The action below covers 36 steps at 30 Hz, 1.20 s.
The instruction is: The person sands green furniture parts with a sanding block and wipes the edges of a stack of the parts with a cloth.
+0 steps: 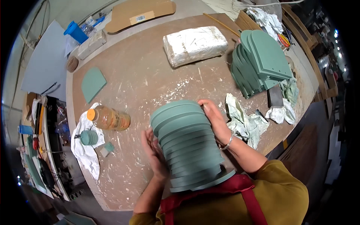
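Stack of green panels may slide apart between two flat hands

Panels (pixel 189 146), many thin green ones with a rounded top, are held as one stack on edge against the person's chest and red apron (pixel 240 187). The left hand (pixel 154 155) presses flat on the left side of the stack, the fingers stretched and not curled around anything. The right hand (pixel 214 120) lies on the upper right side, the fingers over the top edges. So both hands are open and only squeeze; none of them closes around the stack.

The panels are already stepped, each one a little shifted from the next. If the pressure from one side becomes weaker, the middle panels could slip out and fall on the table (pixel 150 75) or over its near edge to the floor. Corners of such thin boards probably chip easily.

Near the left hand stand a bottle (pixel 108 118) lying on its side with orange cap, a white rag (pixel 88 153) and a small green round piece (pixel 89 137). Falling panels could push the bottle and make it roll. On the right, crumpled paper (pixel 245 122) lies just beside the right wrist and could catch under the stack if it is set down there.

A second pile (pixel 258 62) of the same panels leans far on the table, well apart, and a single panel (pixel 93 83) lies flat at the left
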{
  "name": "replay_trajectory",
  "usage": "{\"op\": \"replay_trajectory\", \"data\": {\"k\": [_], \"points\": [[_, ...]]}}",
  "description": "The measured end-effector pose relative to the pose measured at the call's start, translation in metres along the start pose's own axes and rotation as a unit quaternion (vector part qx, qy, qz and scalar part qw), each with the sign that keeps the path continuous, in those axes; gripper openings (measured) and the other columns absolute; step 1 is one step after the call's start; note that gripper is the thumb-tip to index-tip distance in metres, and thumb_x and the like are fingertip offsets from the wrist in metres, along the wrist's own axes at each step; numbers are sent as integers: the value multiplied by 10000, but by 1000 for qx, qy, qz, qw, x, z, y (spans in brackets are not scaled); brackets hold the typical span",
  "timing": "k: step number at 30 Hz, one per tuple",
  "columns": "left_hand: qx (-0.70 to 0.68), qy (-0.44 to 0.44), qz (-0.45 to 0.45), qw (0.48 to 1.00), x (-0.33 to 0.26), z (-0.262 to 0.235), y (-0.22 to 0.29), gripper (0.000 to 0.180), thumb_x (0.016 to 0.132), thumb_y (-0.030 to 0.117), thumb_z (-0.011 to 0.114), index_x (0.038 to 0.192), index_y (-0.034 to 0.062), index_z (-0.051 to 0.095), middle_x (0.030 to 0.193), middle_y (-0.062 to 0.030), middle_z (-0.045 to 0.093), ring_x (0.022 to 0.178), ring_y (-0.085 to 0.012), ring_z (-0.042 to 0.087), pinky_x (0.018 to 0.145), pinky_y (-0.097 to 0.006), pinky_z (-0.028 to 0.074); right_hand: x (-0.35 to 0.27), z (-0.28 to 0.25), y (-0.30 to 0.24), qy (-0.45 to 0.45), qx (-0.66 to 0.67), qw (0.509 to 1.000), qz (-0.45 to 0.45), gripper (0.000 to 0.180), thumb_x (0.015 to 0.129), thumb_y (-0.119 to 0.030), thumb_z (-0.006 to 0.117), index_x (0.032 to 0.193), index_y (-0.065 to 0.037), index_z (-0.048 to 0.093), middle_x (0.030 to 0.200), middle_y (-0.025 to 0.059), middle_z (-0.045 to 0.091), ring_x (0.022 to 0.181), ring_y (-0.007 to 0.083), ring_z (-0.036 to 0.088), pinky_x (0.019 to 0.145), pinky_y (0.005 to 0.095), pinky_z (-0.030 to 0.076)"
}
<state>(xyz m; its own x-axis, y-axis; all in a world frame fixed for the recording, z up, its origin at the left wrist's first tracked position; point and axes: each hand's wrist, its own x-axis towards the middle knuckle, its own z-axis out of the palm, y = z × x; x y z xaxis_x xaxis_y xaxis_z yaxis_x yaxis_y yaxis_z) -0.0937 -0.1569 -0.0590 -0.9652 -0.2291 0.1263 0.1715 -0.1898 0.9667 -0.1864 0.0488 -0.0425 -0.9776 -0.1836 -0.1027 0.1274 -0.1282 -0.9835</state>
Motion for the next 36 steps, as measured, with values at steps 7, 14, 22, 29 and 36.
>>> {"op": "replay_trajectory", "data": {"k": [7,14,22,29,36], "points": [[62,-61,14,996,17,-6,-1,703,1043,516,307,1539,26,222,1489,-136,364,1352,-231,373,1135,-392,268,-16,-2,-6,-50,31,997,-44,359,1017,-307,474,1225,-15,493,1118,41,552,1042,117,502,931,262,398],[15,-38,-80,996,7,-1,1,665,1051,457,297,1493,-39,282,1453,-166,410,1339,-273,396,1133,-391,284,-38,-1,-9,-72,-84,992,-55,671,1026,-473,374,1495,2,309,1503,150,369,1395,240,338,1164,352,232],[-10,-37,-53,998,3,5,13,553,1082,340,273,1510,-10,255,1459,-151,409,1357,-236,400,1145,-368,305,-116,-31,4,-57,138,987,59,762,1002,-556,400,1539,-37,250,1582,129,296,1458,246,266,1192,406,163],[23,35,-90,995,2,20,35,499,1082,348,333,1436,8,422,1393,-135,489,1272,-214,456,1098,-347,336,-193,-39,-6,-69,7,993,91,862,929,-645,456,1528,-48,294,1573,110,320,1465,236,268,1154,386,214],[50,63,-66,995,0,29,42,474,1079,321,343,1406,-2,455,1354,-142,517,1246,-219,477,1088,-350,345,-172,9,-5,16,-62,998,7,701,1026,-451,388,1542,-16,203,1573,158,242,1442,272,255,1187,382,165]]}}
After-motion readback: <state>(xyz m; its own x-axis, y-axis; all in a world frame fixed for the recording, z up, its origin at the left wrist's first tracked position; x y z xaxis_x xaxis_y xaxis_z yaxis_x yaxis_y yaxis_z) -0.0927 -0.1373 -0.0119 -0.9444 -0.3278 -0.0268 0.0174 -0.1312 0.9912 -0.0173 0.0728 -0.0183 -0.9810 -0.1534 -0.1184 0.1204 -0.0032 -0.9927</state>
